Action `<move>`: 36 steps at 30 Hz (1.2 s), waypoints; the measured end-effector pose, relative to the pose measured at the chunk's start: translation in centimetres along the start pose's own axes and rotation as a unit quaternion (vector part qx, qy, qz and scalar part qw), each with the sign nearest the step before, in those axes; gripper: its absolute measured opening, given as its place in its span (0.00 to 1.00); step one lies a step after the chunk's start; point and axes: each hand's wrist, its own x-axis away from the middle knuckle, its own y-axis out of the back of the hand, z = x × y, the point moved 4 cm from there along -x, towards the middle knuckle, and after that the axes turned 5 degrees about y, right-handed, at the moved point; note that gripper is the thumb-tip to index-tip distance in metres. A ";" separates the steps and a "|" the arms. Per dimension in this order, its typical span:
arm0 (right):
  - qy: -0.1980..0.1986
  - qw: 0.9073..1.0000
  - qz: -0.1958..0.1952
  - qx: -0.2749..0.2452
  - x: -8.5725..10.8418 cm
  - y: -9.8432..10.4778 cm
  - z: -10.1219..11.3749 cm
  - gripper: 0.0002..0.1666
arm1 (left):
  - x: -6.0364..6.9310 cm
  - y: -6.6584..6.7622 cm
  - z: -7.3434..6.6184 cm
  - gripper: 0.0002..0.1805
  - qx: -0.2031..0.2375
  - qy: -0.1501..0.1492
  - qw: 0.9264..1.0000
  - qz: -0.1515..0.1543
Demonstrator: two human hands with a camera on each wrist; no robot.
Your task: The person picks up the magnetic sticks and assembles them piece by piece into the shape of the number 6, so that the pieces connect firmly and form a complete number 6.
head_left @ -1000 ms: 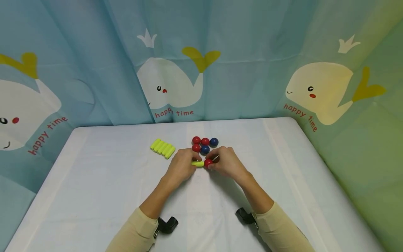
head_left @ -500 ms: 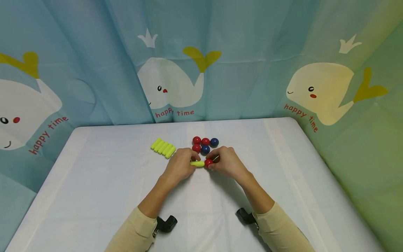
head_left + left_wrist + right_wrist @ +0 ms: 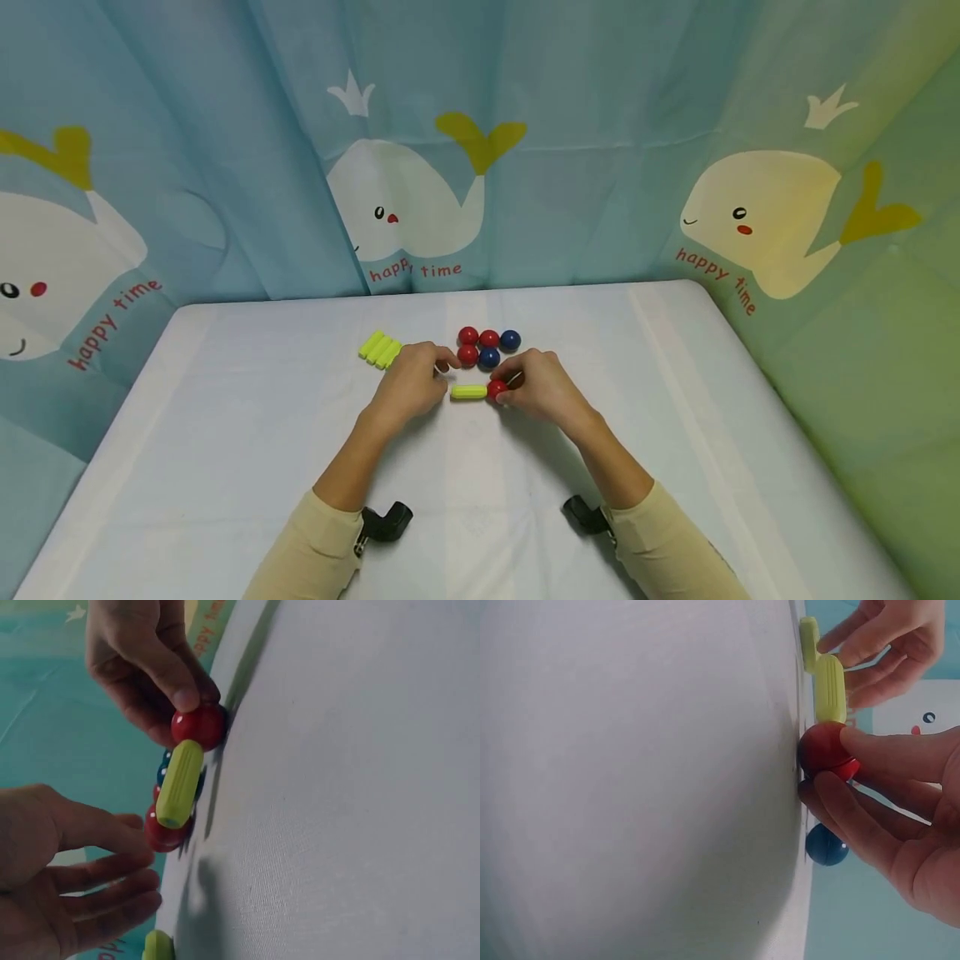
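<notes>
A red ball (image 3: 497, 391) is pinched between the thumb and fingers of my right hand (image 3: 542, 385), low over the white table. From the ball's left side a yellow-green ridged stick (image 3: 468, 392) juts out, its far end free, as the left wrist view also shows. My left hand (image 3: 411, 379) is apart from that stick, its fingers loosely spread and holding nothing. Beside and partly under that hand in the head view lies a row of similar yellow-green sticks (image 3: 380, 348).
Behind the hands several red balls (image 3: 468, 336) and two blue balls (image 3: 510, 339) sit in a cluster on the white tablecloth (image 3: 225, 450). A blue-green curtain (image 3: 585, 192) with whale prints hangs behind and beside the table.
My left hand has let go of the yellow-green stick and moved left towards the row of sticks. The right hand keeps its place, still holding the red ball.
</notes>
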 end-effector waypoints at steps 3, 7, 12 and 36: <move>-0.002 1.000 0.002 0.002 0.1 0.0 -0.2 0.17 | -0.6 0.1 0.1 0.17 0.008 -0.004 1.000 -0.017; 0.002 1.000 0.004 0.000 0.1 0.1 -0.3 0.17 | -1.6 -0.1 -0.1 0.16 0.010 -0.009 1.000 -0.023; 0.000 1.000 0.002 -0.004 0.2 0.0 -0.3 0.15 | -2.5 -0.4 -0.4 0.18 0.024 -0.009 1.000 -0.016; 0.005 1.000 0.001 0.005 0.0 0.2 0.2 0.17 | -3.1 -1.8 -0.7 0.16 0.036 -0.031 0.999 -0.013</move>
